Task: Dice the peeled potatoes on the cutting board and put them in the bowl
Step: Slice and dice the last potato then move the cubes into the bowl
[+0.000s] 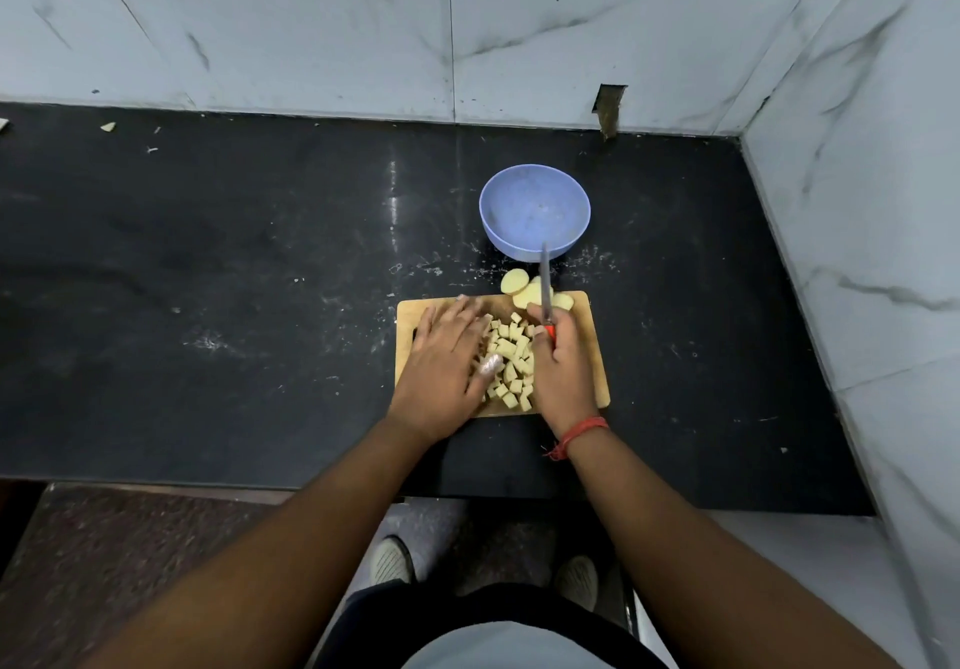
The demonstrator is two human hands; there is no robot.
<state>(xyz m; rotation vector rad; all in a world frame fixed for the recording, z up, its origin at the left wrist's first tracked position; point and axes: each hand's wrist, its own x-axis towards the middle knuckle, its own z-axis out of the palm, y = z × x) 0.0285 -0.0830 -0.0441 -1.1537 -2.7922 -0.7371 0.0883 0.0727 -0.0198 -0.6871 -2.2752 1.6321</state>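
A wooden cutting board point(589, 351) lies on the black counter with a heap of potato dice point(511, 356) in its middle. My left hand point(447, 361) lies flat on the board, fingers straight, against the left side of the heap; its thumb is wrapped in tape. My right hand point(563, 361) is at the right side of the heap and grips a red-handled knife point(545, 289) whose blade points away toward the bowl. Uncut potato slices point(515, 281) lie at the board's far edge. The blue bowl point(535, 208) stands just beyond, with nothing visible inside.
The black counter point(260, 278) spreads wide to the left, with a few scraps point(108, 126) near the back wall. Marble-tiled walls close it at the back and right. The counter's front edge runs below the board.
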